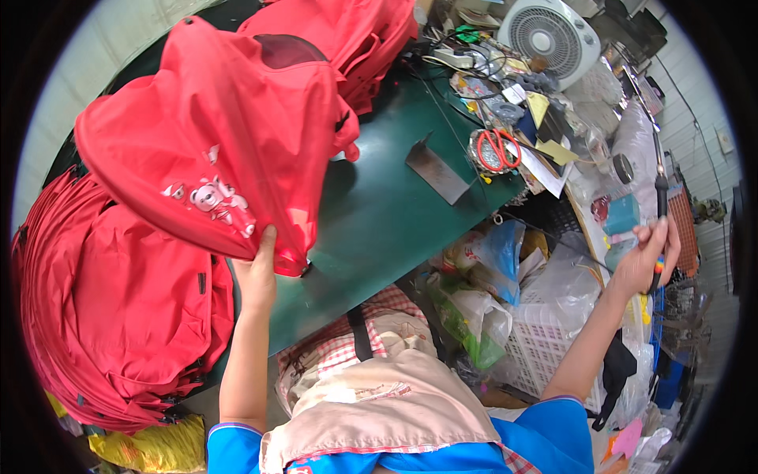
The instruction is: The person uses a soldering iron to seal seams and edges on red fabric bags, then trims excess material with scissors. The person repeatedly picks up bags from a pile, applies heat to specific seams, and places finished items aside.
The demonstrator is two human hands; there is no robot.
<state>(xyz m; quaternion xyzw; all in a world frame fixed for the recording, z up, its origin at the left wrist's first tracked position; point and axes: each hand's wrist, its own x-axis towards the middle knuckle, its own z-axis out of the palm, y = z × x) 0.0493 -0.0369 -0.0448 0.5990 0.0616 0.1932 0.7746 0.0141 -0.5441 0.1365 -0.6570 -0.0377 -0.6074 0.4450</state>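
My left hand (260, 268) is closed on the lower edge of a red fabric canopy (237, 103), holding it raised over the green table. White-and-red cartoon bears are printed near its edge, and a dark panel shows at its top. Out to the right, my right hand (649, 257) has its fingers wrapped round a slim black-handled tool (662, 205). A long thin rod runs up from its handle, and a coloured band shows low on it. Another red fabric bundle (371, 47) lies behind the raised canopy.
A thick stack of red fabric pieces (118, 292) stands at the left. On the green table (371, 229) lie a bent metal plate (437, 171) and orange-handled scissors (497, 150). A white fan (545, 39) stands among clutter at the back right. Below is a white plastic basket (537, 347) with bags.
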